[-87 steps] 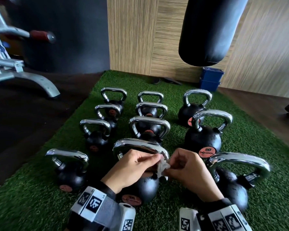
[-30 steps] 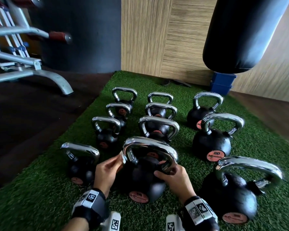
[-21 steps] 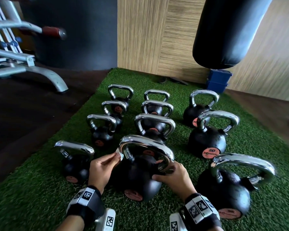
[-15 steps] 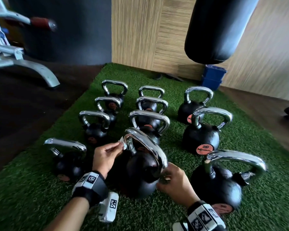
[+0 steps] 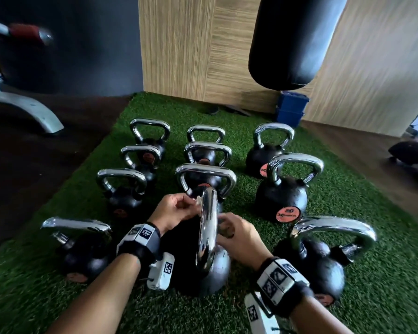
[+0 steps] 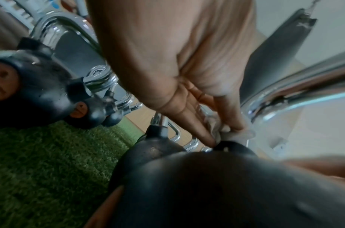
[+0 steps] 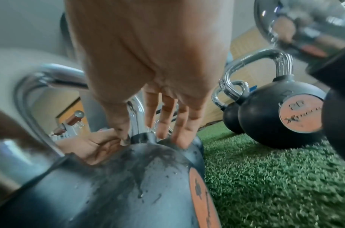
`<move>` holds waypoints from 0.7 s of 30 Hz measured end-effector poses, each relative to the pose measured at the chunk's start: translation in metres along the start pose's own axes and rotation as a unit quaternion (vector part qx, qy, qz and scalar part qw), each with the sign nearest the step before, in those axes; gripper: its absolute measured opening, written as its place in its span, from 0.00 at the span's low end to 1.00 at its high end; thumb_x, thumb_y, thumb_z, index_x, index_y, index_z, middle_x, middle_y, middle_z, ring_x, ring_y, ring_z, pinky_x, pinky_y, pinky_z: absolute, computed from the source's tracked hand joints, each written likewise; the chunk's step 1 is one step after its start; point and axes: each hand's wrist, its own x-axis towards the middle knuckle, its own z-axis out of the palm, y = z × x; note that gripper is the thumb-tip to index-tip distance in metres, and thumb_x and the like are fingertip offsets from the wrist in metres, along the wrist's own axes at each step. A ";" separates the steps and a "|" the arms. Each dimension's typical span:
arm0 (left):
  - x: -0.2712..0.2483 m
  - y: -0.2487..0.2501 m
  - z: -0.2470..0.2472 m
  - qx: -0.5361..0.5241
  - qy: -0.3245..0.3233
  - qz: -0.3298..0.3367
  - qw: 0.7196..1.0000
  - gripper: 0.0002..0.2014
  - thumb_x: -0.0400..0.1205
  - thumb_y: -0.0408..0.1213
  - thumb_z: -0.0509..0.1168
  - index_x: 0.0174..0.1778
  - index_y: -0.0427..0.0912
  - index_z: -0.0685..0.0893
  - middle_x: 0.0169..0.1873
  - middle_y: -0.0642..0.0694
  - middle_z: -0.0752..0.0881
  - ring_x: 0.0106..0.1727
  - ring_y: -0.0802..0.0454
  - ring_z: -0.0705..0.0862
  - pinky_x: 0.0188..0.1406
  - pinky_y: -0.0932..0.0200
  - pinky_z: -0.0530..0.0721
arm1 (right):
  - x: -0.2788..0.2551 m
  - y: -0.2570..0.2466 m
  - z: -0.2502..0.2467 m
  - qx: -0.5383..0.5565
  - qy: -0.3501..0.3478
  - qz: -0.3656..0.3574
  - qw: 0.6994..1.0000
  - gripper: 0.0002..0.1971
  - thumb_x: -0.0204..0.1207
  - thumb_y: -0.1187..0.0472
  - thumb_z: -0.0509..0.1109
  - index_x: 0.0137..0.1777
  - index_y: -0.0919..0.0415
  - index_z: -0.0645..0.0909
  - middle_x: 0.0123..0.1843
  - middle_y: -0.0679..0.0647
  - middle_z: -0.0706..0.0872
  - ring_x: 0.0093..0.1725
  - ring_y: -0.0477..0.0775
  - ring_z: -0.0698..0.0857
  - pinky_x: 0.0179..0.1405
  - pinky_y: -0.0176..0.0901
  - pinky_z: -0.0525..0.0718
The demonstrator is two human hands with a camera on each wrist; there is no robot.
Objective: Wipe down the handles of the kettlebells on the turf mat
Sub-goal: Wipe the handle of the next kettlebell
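On the green turf mat (image 5: pixel 384 273) stand several black kettlebells with chrome handles. The nearest middle kettlebell (image 5: pixel 212 268) is turned so its handle (image 5: pixel 208 227) points edge-on at me. My left hand (image 5: pixel 191 201) pinches a small white wipe (image 6: pixel 222 128) between thumb and fingers against the far foot of that handle. My right hand (image 5: pixel 223 225) holds the handle's foot from the right. In the right wrist view, the right hand (image 7: pixel 140 134) has its thumb and fingers on either side of the chrome leg and its fingertips on the wet black ball (image 7: pixel 119 177).
Large kettlebells stand close on the left (image 5: pixel 82 251) and right (image 5: pixel 323 266), and more stand in rows behind. A black punching bag (image 5: pixel 292 42) hangs over the back right above a blue box (image 5: pixel 291 106). A grey bench frame (image 5: pixel 27 109) stands on the dark floor at left.
Both hands first held the wipe over the kettlebell. Since then the left hand took the wipe to the handle's foot, and the kettlebell has turned until its handle faces me edge-on.
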 end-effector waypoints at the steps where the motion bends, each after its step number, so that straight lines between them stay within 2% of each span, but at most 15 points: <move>1: -0.002 0.000 0.000 0.026 0.000 0.016 1.000 0.13 0.74 0.22 0.78 0.35 0.42 0.84 0.35 0.53 0.91 0.40 0.61 0.87 0.54 0.63 0.86 | 0.008 0.002 0.007 -0.006 -0.020 0.011 1.000 0.30 0.73 0.52 0.78 0.75 0.55 0.76 0.65 0.51 0.86 0.63 0.51 0.85 0.67 0.46 0.81; 2: -0.006 -0.001 0.001 0.049 0.006 0.030 0.998 0.13 0.73 0.23 0.79 0.36 0.43 0.84 0.32 0.57 0.92 0.37 0.67 0.87 0.48 0.72 0.84 | 0.013 0.003 0.016 -0.008 -0.056 0.029 0.998 0.36 0.74 0.51 0.77 0.80 0.58 0.69 0.72 0.54 0.81 0.70 0.54 0.81 0.73 0.49 0.78; 4: -0.013 -0.004 0.005 0.080 0.037 0.054 0.995 0.12 0.72 0.27 0.82 0.43 0.44 0.86 0.34 0.60 0.93 0.39 0.70 0.89 0.43 0.77 0.82 | 0.017 0.006 0.032 0.014 -0.121 0.069 0.990 0.35 0.78 0.50 0.72 0.83 0.60 0.66 0.80 0.56 0.75 0.78 0.56 0.75 0.78 0.54 0.73; 7: -0.022 -0.004 0.013 0.141 0.081 0.084 0.983 0.15 0.75 0.33 0.81 0.56 0.46 0.90 0.48 0.55 0.94 0.50 0.62 0.92 0.49 0.75 0.84 | 0.014 0.010 0.041 0.082 -0.127 0.092 0.984 0.33 0.79 0.50 0.70 0.82 0.59 0.68 0.80 0.57 0.75 0.79 0.56 0.74 0.79 0.56 0.73; 10: -0.022 0.008 0.013 0.200 0.059 0.103 0.973 0.15 0.78 0.32 0.78 0.60 0.36 0.91 0.55 0.44 0.93 0.56 0.54 0.91 0.56 0.69 0.85 | 0.011 0.012 0.039 0.084 -0.116 0.102 0.984 0.34 0.78 0.47 0.70 0.82 0.55 0.67 0.80 0.54 0.75 0.78 0.53 0.74 0.79 0.55 0.73; 12: -0.017 0.018 0.009 0.202 0.038 0.099 0.974 0.13 0.80 0.32 0.77 0.60 0.34 0.91 0.54 0.41 0.93 0.53 0.54 0.91 0.55 0.64 0.87 | 0.012 0.012 0.039 0.083 -0.114 0.107 0.984 0.34 0.77 0.45 0.70 0.82 0.54 0.68 0.79 0.54 0.75 0.77 0.53 0.75 0.78 0.55 0.74; 13: -0.014 0.022 0.007 0.167 0.031 0.091 0.981 0.12 0.81 0.30 0.76 0.59 0.34 0.92 0.53 0.39 0.94 0.51 0.54 0.92 0.54 0.60 0.90 | 0.012 0.012 0.039 0.082 -0.112 0.106 0.985 0.34 0.78 0.44 0.70 0.81 0.55 0.68 0.78 0.54 0.76 0.76 0.54 0.76 0.78 0.56 0.74; 15: -0.014 0.028 0.008 0.099 0.032 0.081 0.991 0.11 0.81 0.27 0.74 0.58 0.39 0.92 0.51 0.41 0.94 0.54 0.50 0.93 0.55 0.54 0.92 | 0.011 0.012 0.039 0.085 -0.106 0.103 0.985 0.34 0.78 0.43 0.69 0.81 0.55 0.68 0.77 0.54 0.75 0.76 0.54 0.76 0.77 0.57 0.74; 17: -0.015 0.029 0.011 0.084 0.037 0.087 0.992 0.12 0.81 0.27 0.74 0.58 0.44 0.93 0.53 0.45 0.94 0.55 0.55 0.92 0.53 0.61 0.91 | 0.009 0.011 0.040 0.093 -0.103 0.101 0.985 0.35 0.78 0.44 0.70 0.82 0.56 0.67 0.78 0.54 0.74 0.76 0.54 0.75 0.78 0.57 0.74; 18: -0.016 0.029 0.011 0.116 0.035 0.095 0.988 0.12 0.81 0.28 0.74 0.59 0.43 0.93 0.55 0.46 0.94 0.55 0.58 0.92 0.54 0.64 0.90 | 0.009 0.011 0.040 0.092 -0.101 0.100 0.986 0.35 0.78 0.45 0.70 0.82 0.56 0.66 0.79 0.54 0.74 0.77 0.54 0.75 0.78 0.56 0.73; 20: -0.015 0.034 0.006 0.184 0.011 0.103 0.977 0.13 0.82 0.30 0.74 0.62 0.40 0.92 0.56 0.46 0.93 0.57 0.58 0.91 0.60 0.62 0.89 | 0.009 0.011 0.039 0.090 -0.100 0.101 0.986 0.35 0.78 0.45 0.70 0.83 0.55 0.66 0.80 0.53 0.73 0.77 0.53 0.74 0.79 0.56 0.72; 21: -0.014 0.039 0.004 0.172 -0.009 0.095 0.981 0.13 0.83 0.30 0.73 0.63 0.39 0.91 0.55 0.45 0.94 0.57 0.55 0.92 0.60 0.58 0.90 | 0.008 0.011 0.039 0.091 -0.100 0.104 0.985 0.35 0.78 0.44 0.70 0.83 0.54 0.66 0.80 0.53 0.73 0.78 0.53 0.73 0.79 0.55 0.72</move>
